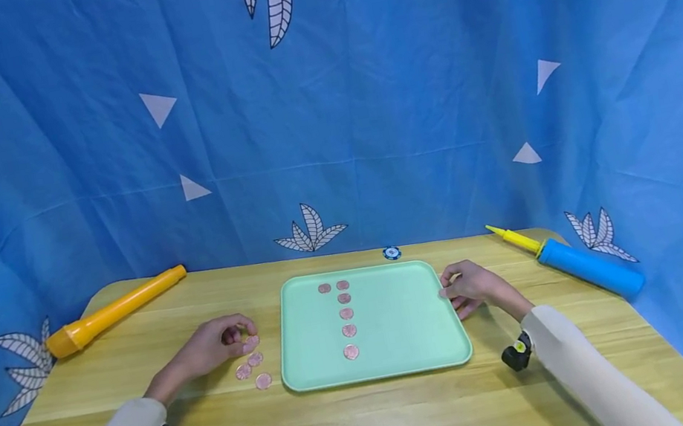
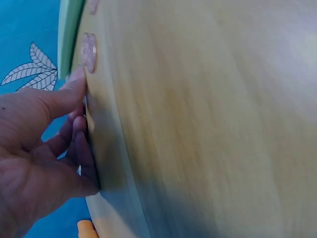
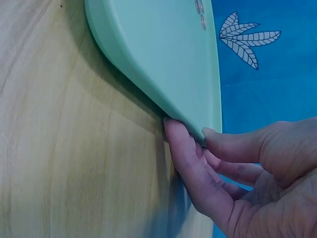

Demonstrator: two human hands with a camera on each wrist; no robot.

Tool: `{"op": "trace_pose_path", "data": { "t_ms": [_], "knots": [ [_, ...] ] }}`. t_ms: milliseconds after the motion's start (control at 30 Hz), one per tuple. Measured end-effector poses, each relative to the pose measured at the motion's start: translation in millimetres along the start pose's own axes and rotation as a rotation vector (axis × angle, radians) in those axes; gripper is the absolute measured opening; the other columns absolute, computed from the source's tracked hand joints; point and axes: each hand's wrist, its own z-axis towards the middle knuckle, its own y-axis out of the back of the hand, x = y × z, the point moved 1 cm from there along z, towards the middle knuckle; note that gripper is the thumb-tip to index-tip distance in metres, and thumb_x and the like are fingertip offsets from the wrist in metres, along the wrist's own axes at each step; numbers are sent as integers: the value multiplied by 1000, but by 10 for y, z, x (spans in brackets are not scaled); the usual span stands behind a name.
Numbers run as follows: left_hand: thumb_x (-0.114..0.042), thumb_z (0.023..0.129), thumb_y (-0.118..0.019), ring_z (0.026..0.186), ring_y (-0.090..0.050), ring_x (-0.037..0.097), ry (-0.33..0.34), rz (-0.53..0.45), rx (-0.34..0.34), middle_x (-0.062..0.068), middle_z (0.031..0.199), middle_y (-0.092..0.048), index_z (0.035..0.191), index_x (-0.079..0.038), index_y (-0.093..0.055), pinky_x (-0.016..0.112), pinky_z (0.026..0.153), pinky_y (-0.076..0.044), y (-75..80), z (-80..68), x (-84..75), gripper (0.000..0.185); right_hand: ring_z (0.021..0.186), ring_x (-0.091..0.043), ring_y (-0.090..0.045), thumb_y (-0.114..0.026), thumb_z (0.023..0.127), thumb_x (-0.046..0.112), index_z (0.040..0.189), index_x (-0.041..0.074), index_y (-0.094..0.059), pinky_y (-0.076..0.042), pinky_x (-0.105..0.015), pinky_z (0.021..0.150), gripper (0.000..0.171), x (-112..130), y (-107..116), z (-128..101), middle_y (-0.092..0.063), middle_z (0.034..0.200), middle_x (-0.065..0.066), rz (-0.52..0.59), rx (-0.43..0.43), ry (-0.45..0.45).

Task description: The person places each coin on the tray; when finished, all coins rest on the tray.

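**Thin, flat and slick: take hold by the edges**

Your right hand (image 1: pixel 472 285) pinches the right rim of the green tray (image 1: pixel 407 319), thumb on top and a finger against the outer side. Your left hand (image 1: pixel 217 343) has its fingers bent down to the table (image 1: pixel 377 425), left of the tray, at a copper-coloured disc (image 1: pixel 251 341); whether they grip it or merely touch it, you cannot tell from these views.

Three loose discs (image 1: pixel 264 381) lie flat on the wood just beside that hand. On the tray, five more (image 1: pixel 349 331) run in a column, with another disc (image 1: pixel 324 288) beside the far end.

Expect the discs to be light, stiff and hard to break, but slippery and too thin to grab flat. Tip one up with a fingertip at its edge, then pinch across the rim between thumb and forefinger. The tray looks like light, fairly rigid plastic; hold its raised rim and keep it level, since a tilt could slide the column out of line.
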Motion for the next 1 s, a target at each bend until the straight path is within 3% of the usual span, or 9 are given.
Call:
{"op": "trace_pose_path", "data": {
  "t_ms": [167, 467, 600, 733, 1000],
  "knots": [
    [0, 93, -75, 82, -52, 17, 27, -21, -18, 2, 89, -60, 104, -8, -67, 24, 70, -43, -18, -7, -19, 16, 64, -19, -65, -63, 102, 0, 109, -7, -55, -64, -39, 62, 13, 4, -11, -17, -60, 79, -12, -16, -5, -9],
    [-5, 95, -76, 88, -64, 17, -4, -60, -157, 4, 95, -72, 105, -6, -73, 25, 75, -53, -36, -77, 18, 11, 65, -19, -65, -63, 102, 1, 107, -5, -55, -64, -40, 62, 11, 19, -29, -26, -60, 79, -11, -29, -20, -9],
    [-12, 98, -75, 93, -67, 17, 61, -89, -176, 4, 100, -75, 106, -8, -76, 23, 81, -54, -11, -87, 34, 10, 66, -19, -65, -63, 102, 1, 106, -3, -56, -64, -40, 63, 9, 26, -42, -10, -61, 78, -11, -46, -28, -17],
    [-17, 100, -73, 96, -66, 19, 151, -177, -170, 6, 106, -75, 116, -6, -75, 23, 83, -55, 27, -79, 20, 20, 66, -19, -65, -63, 102, 2, 105, -2, -57, -64, -39, 62, 8, 40, -41, 13, -62, 77, -13, -78, -48, -19],
    [-31, 98, -76, 103, -69, 21, 236, -286, -183, 9, 113, -76, 125, -6, -73, 29, 85, -57, 6, -28, -138, 37, 66, -19, -64, -62, 103, 2, 103, -2, -56, -64, -39, 62, 7, 44, -45, -4, -60, 76, -12, -91, -41, -11]
  ]
}}
